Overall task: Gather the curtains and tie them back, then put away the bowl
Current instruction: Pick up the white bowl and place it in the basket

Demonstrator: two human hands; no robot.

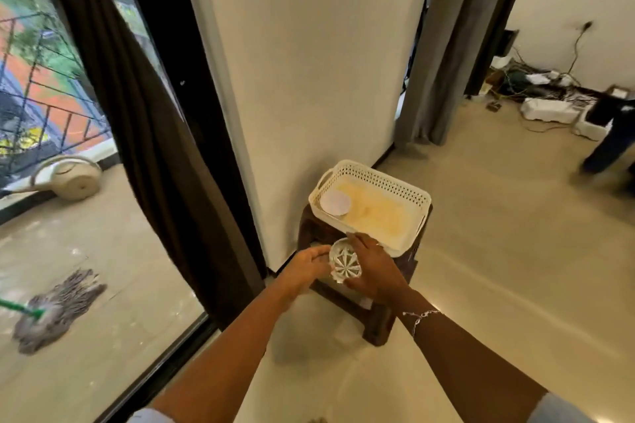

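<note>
A small cut-glass bowl (344, 261) with a star pattern is held between both hands just above the front of a dark brown stool (378, 316). My left hand (305, 266) pinches its left rim. My right hand (372, 268) curls round its right side. Behind the bowl, a white perforated basket (402, 191) sits on the stool with a white round lid or dish (335, 201) in its left corner. A dark brown curtain (151, 120) hangs gathered along the black door frame at the left. A grey curtain (443, 55) hangs gathered by the far doorway.
A white wall pillar (309, 79) stands behind the stool. Outside the glass door lie a mop (58, 306) and a cream watering can (68, 177). Cables and white boxes (546, 103) clutter the far right floor. A person's dark leg (611, 144) shows at the right edge.
</note>
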